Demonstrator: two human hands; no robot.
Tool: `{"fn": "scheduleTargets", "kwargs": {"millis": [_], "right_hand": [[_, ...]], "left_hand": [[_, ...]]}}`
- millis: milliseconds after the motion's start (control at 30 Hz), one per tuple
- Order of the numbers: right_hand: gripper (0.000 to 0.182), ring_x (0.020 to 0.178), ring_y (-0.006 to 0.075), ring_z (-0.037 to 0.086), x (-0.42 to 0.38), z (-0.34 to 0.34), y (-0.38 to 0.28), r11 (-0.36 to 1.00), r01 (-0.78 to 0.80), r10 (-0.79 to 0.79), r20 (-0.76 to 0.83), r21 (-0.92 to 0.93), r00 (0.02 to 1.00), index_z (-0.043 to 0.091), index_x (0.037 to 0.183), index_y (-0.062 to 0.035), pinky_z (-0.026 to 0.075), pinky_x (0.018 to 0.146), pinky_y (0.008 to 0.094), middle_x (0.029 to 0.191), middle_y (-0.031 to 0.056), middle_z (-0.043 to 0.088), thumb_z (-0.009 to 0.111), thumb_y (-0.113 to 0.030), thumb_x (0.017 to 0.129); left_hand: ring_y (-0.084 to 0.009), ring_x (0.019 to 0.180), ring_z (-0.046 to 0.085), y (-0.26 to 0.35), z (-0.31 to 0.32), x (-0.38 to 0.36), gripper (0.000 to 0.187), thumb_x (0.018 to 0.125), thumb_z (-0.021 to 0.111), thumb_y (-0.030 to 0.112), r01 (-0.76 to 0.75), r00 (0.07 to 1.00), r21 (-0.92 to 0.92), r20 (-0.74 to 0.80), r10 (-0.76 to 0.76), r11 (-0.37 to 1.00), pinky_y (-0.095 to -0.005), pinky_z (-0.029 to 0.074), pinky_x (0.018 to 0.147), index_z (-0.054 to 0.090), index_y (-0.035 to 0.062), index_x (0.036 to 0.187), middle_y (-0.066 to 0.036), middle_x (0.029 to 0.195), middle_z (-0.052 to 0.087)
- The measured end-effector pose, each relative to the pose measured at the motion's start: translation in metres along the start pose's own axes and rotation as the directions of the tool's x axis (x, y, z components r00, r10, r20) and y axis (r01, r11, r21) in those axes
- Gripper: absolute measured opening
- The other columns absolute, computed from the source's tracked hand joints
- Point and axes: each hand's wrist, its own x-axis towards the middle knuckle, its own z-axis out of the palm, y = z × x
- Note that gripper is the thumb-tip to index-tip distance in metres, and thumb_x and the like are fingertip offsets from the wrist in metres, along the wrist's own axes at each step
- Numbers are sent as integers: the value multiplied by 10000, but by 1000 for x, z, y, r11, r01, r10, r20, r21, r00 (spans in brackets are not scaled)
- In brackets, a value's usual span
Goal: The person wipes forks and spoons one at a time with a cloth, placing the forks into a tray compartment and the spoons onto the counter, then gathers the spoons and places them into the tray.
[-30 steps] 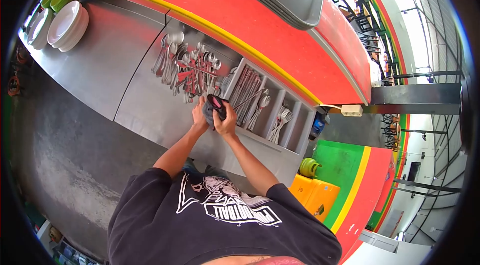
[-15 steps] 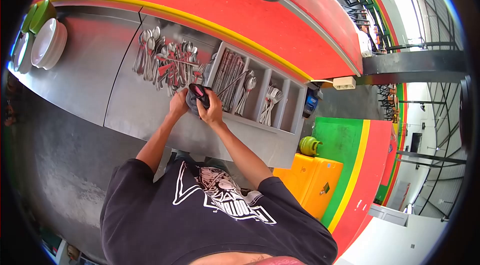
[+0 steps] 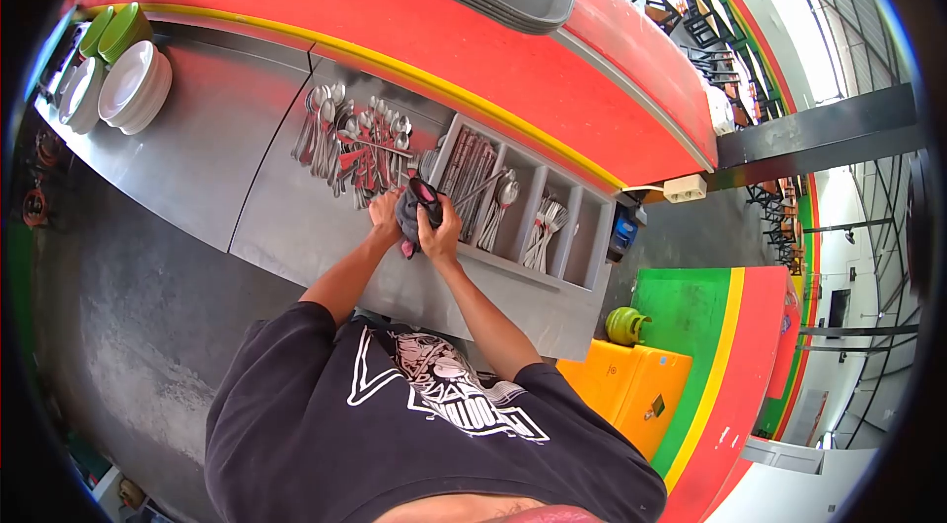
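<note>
My right hand [image 3: 441, 232] is closed round a dark cloth [image 3: 411, 216] with a pinkish patch, above the front edge of the steel counter [image 3: 296, 217]. My left hand [image 3: 386, 211] is at the other side of the cloth, its fingers pressed together, beside the piled cutlery; what they hold is hidden. The pile of spoons and forks [image 3: 355, 143] lies just beyond both hands. To the right sits a grey cutlery tray [image 3: 582, 227] with wrapped cutlery [image 3: 469, 168], spoons [image 3: 505, 193] and forks [image 3: 549, 222] in separate compartments.
White bowls [image 3: 135, 89] and green containers [image 3: 125, 32] stand at the counter's far left. Behind runs a red ledge [image 3: 395, 10] with stacked grey trays [image 3: 523, 5]. A yellow box [image 3: 626, 385] and a green gas cylinder [image 3: 624, 326] are at the right.
The view has shifted, so the counter and its contents appear lower and further right. Both hands remain together at the cloth, which has turned slightly and shows a pinkish end below.
</note>
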Motion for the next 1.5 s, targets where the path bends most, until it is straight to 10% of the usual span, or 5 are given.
{"fn": "scheduleTargets", "kwargs": {"millis": [900,1000,1133,1300,1500], "right_hand": [[226,796,265,661,-10,-2,9,987,-98,108,-73,127,992,600,1038,-7,508,734,356,899,118,673,627,-146,861],[273,931,234,661,-22,1,8,407,-304,671,-56,861,739,589,1162,-50,532,800,353,1060,88,668,570,-169,917],[357,1075,189,615,-24,-45,-66,-25,-389,526,343,921,778,535,1283,-102,504,902,310,1215,74,621,512,-257,962],[498,1069,172,565,-32,-71,-51,742,-234,230,89,628,969,422,1285,-24,447,933,285,1194,111,566,671,-43,853],[597,1060,206,579,4,-118,-27,952,-101,85,68,289,994,453,1263,16,439,945,331,1147,135,591,757,-198,796]], "left_hand": [[-364,676,649,-23,-69,-11,349,985,455,300,-219,969,-515,-214,123,829,-464,493,604,587,5,852,-193,724,648],[-268,594,595,-10,-70,-23,262,1005,454,233,-257,966,-779,-196,167,573,-400,466,571,499,-5,905,-144,703,600],[-201,643,555,30,-84,-51,150,1006,454,167,-115,977,-878,-16,212,464,-354,456,594,470,24,967,-91,750,567],[-195,882,600,56,-9,-61,297,998,405,238,-330,939,-851,-254,230,408,-350,487,793,520,-4,1126,-99,964,633],[-191,937,601,93,15,-74,437,987,323,299,-16,965,-953,64,254,302,-342,484,861,546,-36,1156,-135,1062,634]]}}
